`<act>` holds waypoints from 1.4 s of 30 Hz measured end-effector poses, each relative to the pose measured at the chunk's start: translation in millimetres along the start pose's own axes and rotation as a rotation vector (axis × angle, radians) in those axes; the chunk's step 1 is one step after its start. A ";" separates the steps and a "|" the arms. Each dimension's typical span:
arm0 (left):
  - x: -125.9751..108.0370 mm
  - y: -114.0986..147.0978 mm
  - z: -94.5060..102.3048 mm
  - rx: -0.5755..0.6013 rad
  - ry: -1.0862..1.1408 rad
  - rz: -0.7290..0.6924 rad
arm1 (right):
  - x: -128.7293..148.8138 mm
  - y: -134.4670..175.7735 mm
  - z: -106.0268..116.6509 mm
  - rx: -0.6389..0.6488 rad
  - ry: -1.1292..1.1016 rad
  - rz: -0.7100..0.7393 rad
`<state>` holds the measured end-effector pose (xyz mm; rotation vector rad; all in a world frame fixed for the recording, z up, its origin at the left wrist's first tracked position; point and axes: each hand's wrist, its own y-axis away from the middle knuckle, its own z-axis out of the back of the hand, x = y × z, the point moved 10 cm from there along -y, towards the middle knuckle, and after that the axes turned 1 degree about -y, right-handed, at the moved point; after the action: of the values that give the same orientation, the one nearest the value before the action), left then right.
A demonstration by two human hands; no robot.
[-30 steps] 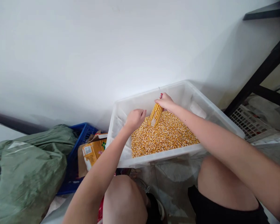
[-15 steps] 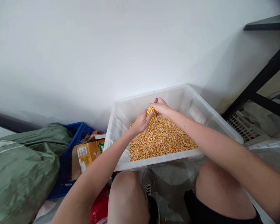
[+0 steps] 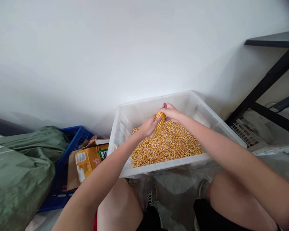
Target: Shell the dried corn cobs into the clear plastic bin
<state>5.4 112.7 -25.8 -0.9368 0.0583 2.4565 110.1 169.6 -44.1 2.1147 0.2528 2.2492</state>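
Note:
A yellow corn cob [image 3: 160, 121] full of kernels is tilted over a heap of loose corn kernels [image 3: 168, 144]. My left hand [image 3: 149, 125] is wrapped around the cob's side, thumb lying along it. At the cob's upper end, the fingers of my right hand [image 3: 170, 111] are closed around a thin red-handled tool [image 3: 165, 105]; its exact kind is too small to make out. Those fingers also touch the top of the cob. A translucent white plastic bin [image 3: 163, 166] holds the kernels, and both hands are inside its rim.
To the left are a green sack [image 3: 21, 170], a blue crate [image 3: 60, 187] and an orange printed carton [image 3: 88, 163]. A white wall [image 3: 135, 48] rises behind the bin. On the right stands a black-framed shelf [image 3: 262, 83] with a white basket [image 3: 245, 134] beneath it.
The view has shifted slightly, and my knees sit a little differently. Both hands keep their hold on the cob and the tool, with only a small shift of the right fingers.

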 end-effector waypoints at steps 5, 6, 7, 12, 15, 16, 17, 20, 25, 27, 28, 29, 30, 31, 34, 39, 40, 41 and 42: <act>-11.1 3.3 -11.2 0.141 0.103 -0.103 | -5.4 -3.8 16.7 -0.021 -0.025 -0.005; -11.3 4.6 -14.1 0.164 0.103 -0.101 | -7.6 -4.2 18.0 -0.010 -0.025 -0.014; -10.8 5.9 -16.8 0.181 0.099 -0.093 | -9.7 -4.6 18.7 0.001 -0.021 -0.021; -11.3 9.7 -20.4 0.173 0.057 -0.101 | -18.4 -6.7 16.8 0.029 -0.017 -0.032; -15.1 10.7 -15.8 0.158 0.067 -0.133 | -23.5 -7.4 15.1 0.044 -0.065 -0.049; -16.3 11.0 -13.7 0.154 0.073 -0.141 | -25.4 -7.5 15.9 0.037 -0.075 -0.060; -17.8 11.3 -11.6 0.149 0.075 -0.150 | -26.8 -7.6 16.7 0.029 -0.080 -0.068; -19.3 10.9 -6.4 0.108 0.022 -0.155 | -27.5 -7.7 17.4 -0.001 -0.070 -0.067; -11.9 6.3 -8.4 0.027 -0.114 -0.119 | -24.7 -7.3 13.3 -0.041 -0.020 -0.056; -10.9 4.8 -14.7 0.048 -0.130 -0.131 | -24.6 -7.6 12.5 -0.039 -0.006 -0.057; -10.8 4.3 -18.0 0.064 -0.131 -0.136 | -25.3 -8.0 12.5 -0.033 -0.011 -0.059; -10.5 4.1 -20.8 0.079 -0.129 -0.137 | -26.4 -8.6 13.0 -0.027 -0.017 -0.062; -10.4 4.1 -23.2 0.092 -0.124 -0.134 | -28.1 -9.4 14.1 -0.022 -0.021 -0.068; -10.3 4.2 -25.6 0.107 -0.118 -0.128 | -29.8 -10.3 15.7 -0.021 -0.024 -0.072; -9.8 5.4 -30.8 0.145 -0.106 -0.093 | -34.0 -13.7 23.6 -0.054 -0.014 -0.067; -13.4 5.7 -26.2 0.071 -0.074 -0.076 | -37.7 -16.3 26.2 -0.130 0.011 -0.052; -10.7 5.4 -23.7 0.038 -0.081 -0.049 | -37.1 -16.6 24.1 -0.141 0.015 -0.040; -6.6 5.3 -21.8 0.009 -0.094 -0.014 | -36.1 -17.2 21.8 -0.152 0.021 -0.025; -2.2 5.3 -20.6 -0.011 -0.112 0.021 | -35.2 -18.0 19.5 -0.162 0.029 -0.011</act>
<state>16.8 102.7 -40.8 -0.8054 0.0160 2.5260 130.4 184.0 -80.4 1.9967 0.0800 2.2123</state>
